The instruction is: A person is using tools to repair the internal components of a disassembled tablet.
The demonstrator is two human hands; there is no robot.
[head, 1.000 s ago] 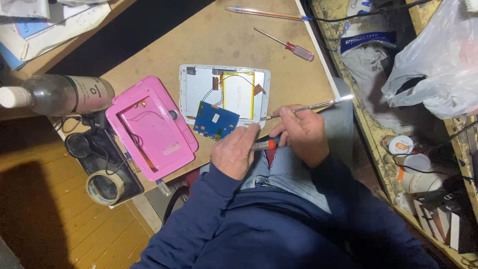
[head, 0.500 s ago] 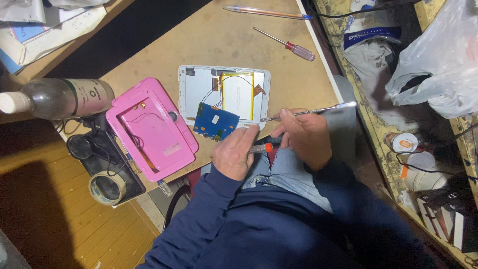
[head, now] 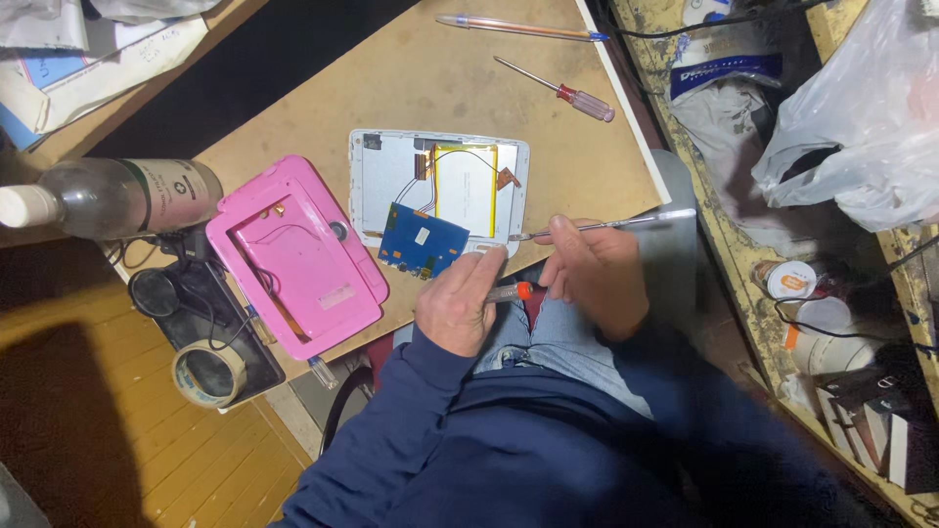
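An opened white tablet lies on the wooden board, its yellow battery and a lifted blue circuit board showing. My left hand rests at the board's near edge by the blue circuit board, fingers closed round a small clear tube with an orange tip. My right hand holds a thin metal tool whose tip reaches the tablet's lower right corner. The pink back cover lies left of the tablet.
A red-handled screwdriver and a pen lie at the board's far side. A glass bottle lies at the left, a tape roll below it. Plastic bags and small pots crowd the right shelf.
Both hands have stayed close together at the tablet's near edge. The metal tool has shifted slightly, its tip staying at the tablet's corner.
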